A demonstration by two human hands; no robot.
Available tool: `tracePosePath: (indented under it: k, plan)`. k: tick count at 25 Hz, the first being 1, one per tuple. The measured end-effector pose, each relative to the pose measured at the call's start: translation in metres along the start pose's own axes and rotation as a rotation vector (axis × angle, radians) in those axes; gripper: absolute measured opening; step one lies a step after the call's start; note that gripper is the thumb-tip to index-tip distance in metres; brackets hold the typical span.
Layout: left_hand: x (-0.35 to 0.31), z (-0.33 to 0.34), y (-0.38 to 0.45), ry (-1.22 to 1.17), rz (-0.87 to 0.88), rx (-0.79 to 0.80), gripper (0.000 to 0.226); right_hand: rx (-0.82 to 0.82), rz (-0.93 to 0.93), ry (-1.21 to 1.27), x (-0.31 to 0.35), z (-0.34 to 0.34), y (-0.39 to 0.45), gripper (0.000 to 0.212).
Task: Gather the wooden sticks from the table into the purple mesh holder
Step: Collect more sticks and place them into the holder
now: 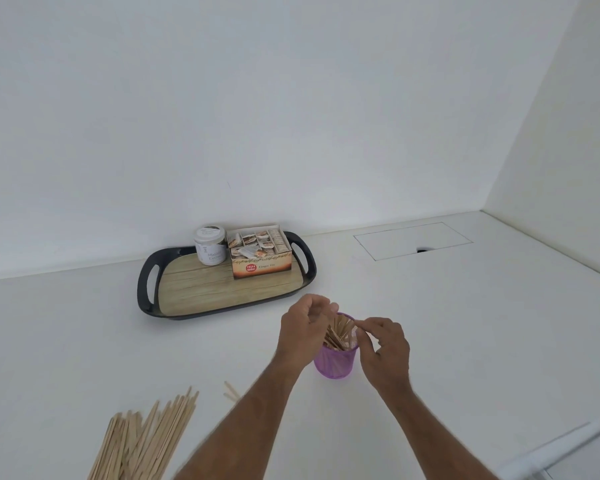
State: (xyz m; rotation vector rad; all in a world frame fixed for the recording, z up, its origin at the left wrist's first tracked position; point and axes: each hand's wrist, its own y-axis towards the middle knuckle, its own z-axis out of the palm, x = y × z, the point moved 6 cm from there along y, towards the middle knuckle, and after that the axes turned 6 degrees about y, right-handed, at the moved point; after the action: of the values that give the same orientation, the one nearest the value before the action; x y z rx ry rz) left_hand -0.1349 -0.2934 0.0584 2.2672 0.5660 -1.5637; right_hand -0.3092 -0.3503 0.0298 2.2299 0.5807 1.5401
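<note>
Many wooden sticks (336, 336) already stand in purple mesh holder (333, 363), mid tabletop (430, 323). Left hand (303, 323) & right hand (383, 344) hover at rim, fingers curled; can't tell if pinching sticks. Big pile (142, 441) left near front edge, plus two strays (231, 393); approx. half done.

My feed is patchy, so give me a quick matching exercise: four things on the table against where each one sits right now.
Things:
1. purple holder
2. loose stick pile
3. tea box
4. white jar

Places:
A. on the tray, at its right end
B. at the near left edge of the table
C. between the left hand and right hand
D. on the tray, left of the box

Pairs: 1-C, 2-B, 3-A, 4-D
</note>
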Motion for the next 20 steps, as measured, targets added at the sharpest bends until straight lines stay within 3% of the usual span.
tracePosePath:
  k: [2,6,9,12,20]
  plan:
    - [-0.001,-0.006,-0.001,-0.01,0.027,-0.004,0.024,-0.001,-0.001,0.02,-0.001,-0.001,-0.003,0.024]
    - [0.002,-0.039,-0.003,0.008,0.108,-0.083,0.014,-0.003,0.083,0.187,-0.008,-0.003,-0.013,0.033]
    - [0.022,-0.081,-0.007,0.101,0.113,-0.144,0.022,0.137,0.213,0.192,-0.018,0.008,-0.025,0.078]
    - [0.063,-0.136,-0.017,0.365,0.067,-0.143,0.049,0.276,0.314,0.163,-0.029,0.025,-0.035,0.106]
    - [0.208,-0.287,-0.108,0.876,-0.303,-0.211,0.061,0.221,0.373,0.233,-0.031,0.053,-0.042,0.105]
